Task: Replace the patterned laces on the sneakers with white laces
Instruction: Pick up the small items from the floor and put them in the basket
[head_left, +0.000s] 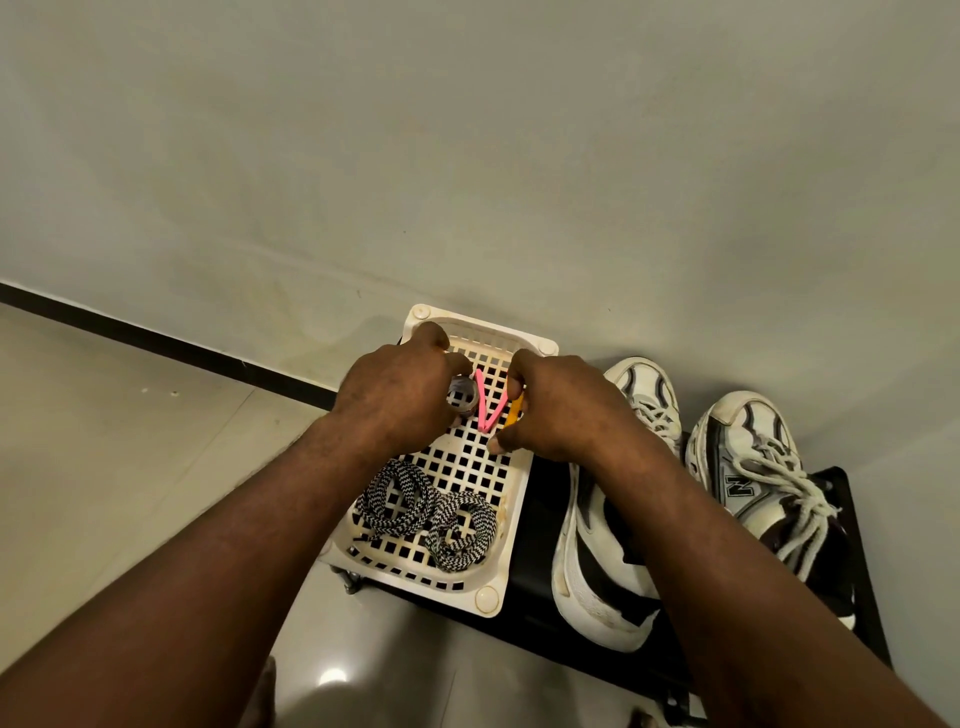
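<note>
Left hand (400, 389) curled over small roll (461, 397); right hand (561, 410) pinching orange strip (514, 410), beside pink strip (485, 402), over perforated basket (511, 525); zigzag laces (426, 512) near end.

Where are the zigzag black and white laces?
The zigzag laces lie coiled in the near end of the white basket, left of the sneakers.

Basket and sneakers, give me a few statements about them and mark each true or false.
1. Both patterned laces lie coiled in the white basket. True.
2. The sneakers have no laces. False: both carry white laces.
3. The left hand rests on a sneaker. False: it is over the basket, fingers curled around a small roll.
4. The right hand is over the basket, beside a pink clip. True.
</note>
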